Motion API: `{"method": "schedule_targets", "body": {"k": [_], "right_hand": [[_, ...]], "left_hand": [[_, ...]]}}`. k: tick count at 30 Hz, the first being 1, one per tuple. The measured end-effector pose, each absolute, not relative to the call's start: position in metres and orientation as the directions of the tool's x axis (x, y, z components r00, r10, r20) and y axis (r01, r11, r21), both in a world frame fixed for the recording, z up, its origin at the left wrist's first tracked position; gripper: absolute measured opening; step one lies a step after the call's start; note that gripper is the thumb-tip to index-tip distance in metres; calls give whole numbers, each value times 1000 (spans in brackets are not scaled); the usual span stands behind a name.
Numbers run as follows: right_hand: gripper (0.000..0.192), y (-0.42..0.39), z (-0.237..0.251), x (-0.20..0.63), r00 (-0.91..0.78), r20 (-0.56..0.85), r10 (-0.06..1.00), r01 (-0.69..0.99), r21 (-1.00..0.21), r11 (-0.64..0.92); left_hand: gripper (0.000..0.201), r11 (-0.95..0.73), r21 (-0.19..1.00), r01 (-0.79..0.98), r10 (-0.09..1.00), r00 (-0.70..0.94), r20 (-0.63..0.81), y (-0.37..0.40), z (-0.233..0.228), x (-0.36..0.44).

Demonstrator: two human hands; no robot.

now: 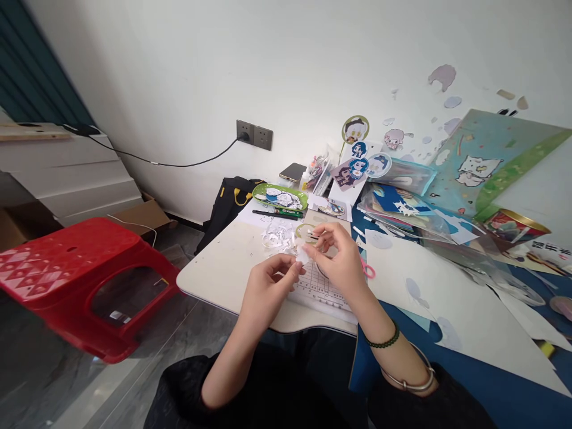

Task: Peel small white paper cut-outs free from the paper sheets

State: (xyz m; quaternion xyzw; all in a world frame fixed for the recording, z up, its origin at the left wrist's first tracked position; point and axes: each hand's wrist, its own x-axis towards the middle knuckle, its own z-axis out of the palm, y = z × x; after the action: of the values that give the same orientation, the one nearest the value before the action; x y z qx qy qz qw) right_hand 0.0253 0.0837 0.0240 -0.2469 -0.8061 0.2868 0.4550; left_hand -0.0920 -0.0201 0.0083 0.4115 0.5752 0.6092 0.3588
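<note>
Over the small white table (223, 268), my left hand (268, 283) and right hand (342, 256) pinch one small white cutout (302, 255); white scraps (277, 235) already piled, trimming seemingly unfinished.

From the left hand (268, 283) toward nine o'clock the table (223, 262) lies bare to its rounded edge. At twelve, paper scraps (277, 235), a black pen (274, 213) and a green tray (279, 195) block the way. From one to three o'clock, stacked sheets (402, 208) crowd the surface; the red stool (75, 268) stands well apart at nine.

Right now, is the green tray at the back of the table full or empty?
Not empty: the green tray holds white and blue paper cutouts inside its rim.
</note>
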Motion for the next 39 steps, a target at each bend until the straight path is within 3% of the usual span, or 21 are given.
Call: {"method": "schedule_targets", "body": {"k": [3,5,11,18,26,35,39], "right_hand": [[4,80,27,26,-540,686,488,127,-507,853],[9,79,28,26,-592,676,440,92,-485,869],[12,77,27,25,-670,576,469,24,-614,789],[14,79,25,25,-668,586,459,18,-604,797],[19,79,28,25,-700,517,493,35,-664,747],[20,79,27,26,-698,525,486,58,-636,770],[19,78,25,24,-667,601,439,84,-525,847]], "left_hand": [[22,-108,994,14,879,-465,102,-20,9,-92],[21,-121,992,21,856,-504,115,-21,9,-92],[21,-130,983,126,820,-543,179,-22,6,-89],[20,-88,923,375,778,-553,299,-23,0,-87],[18,-66,897,437,758,-562,330,-22,-2,-86],[18,-53,895,442,770,-553,319,-22,0,-85],[15,-55,901,429,771,-555,311,-22,2,-85]]}}
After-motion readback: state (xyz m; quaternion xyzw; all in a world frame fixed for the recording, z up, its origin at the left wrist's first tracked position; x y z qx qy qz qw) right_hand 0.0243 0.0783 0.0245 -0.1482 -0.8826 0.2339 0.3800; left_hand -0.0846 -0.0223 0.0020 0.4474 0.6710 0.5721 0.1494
